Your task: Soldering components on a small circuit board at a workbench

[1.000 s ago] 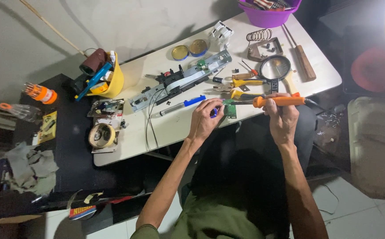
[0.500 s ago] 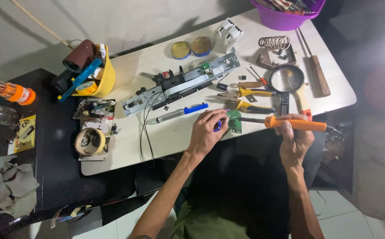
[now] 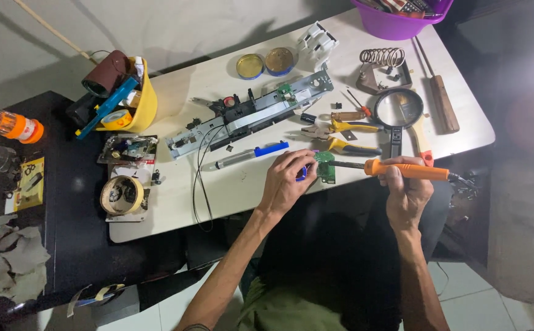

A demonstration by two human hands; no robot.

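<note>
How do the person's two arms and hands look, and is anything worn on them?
Both forearms are bare, with no sleeves reaching them. The left hand and right hand wear no gloves; no rings or watch can be made out. A dark mark, perhaps a tattoo, shows low on the left arm. An olive-green garment covers the body.

1 head-worn camera looks steeply down from above the person's chest, fairly near, onto the cluttered white rectangular bench [image 3: 175,208], which runs diagonally across the frame, both forearms reaching up from the bottom edge.

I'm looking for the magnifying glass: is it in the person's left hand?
No, the magnifying glass lies on the table above the soldering iron, while the left hand holds a small green circuit board.
</note>
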